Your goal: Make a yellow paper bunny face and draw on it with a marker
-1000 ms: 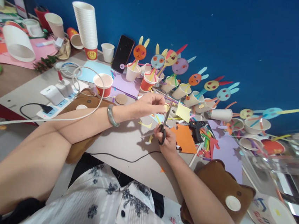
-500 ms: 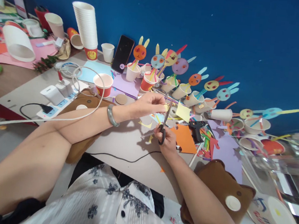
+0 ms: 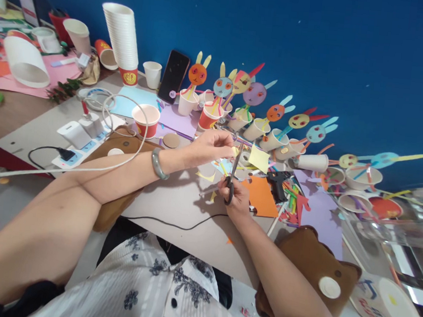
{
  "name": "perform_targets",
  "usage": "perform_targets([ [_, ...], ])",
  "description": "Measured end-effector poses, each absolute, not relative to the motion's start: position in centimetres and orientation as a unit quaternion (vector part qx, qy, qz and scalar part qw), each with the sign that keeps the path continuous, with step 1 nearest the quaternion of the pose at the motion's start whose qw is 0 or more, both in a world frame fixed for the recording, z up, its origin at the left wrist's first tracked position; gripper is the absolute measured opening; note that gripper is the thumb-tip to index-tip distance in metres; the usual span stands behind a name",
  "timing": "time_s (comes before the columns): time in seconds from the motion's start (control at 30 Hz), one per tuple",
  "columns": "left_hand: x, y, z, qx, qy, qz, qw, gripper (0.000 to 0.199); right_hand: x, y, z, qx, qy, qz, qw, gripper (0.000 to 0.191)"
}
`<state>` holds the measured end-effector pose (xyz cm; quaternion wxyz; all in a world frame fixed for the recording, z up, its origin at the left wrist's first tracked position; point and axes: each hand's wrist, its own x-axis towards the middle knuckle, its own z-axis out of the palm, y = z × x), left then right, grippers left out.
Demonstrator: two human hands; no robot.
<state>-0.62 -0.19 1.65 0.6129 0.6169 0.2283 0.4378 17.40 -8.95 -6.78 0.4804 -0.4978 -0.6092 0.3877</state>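
My left hand [image 3: 212, 149], below a grey-green bangle [image 3: 159, 164] on the wrist, pinches a small piece of yellow paper [image 3: 235, 152]. My right hand [image 3: 236, 201] is closed round the dark handles of a pair of scissors [image 3: 230, 188], whose blades point up and away from me beside the yellow piece. Whether the blades touch the paper is hard to make out. Just beyond the scissors is a yellow paper square [image 3: 259, 158]. An orange sheet [image 3: 263, 196] lies to the right of my right hand.
Paper rabbit heads in cups line the blue wall, such as an orange one [image 3: 197, 74]. A black glue gun [image 3: 277, 186] lies right of the scissors. At left are a power strip [image 3: 81, 147], a red cup [image 3: 145, 121] and a tall cup stack [image 3: 120, 35]. A black cord [image 3: 175, 225] crosses the front.
Both hands stay almost where they were. The small yellow piece in my left fingers has shifted slightly in its angle beside the scissor blades.
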Motion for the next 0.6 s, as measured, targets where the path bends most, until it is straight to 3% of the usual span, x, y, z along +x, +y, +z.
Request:
perform_targets([
  [0.6,-0.69,-0.26,1.15,0.679,0.203,0.489,0.509,0.010,17.30,-9.05,-6.55,-0.496,-0.619,0.385,0.472,0.043],
])
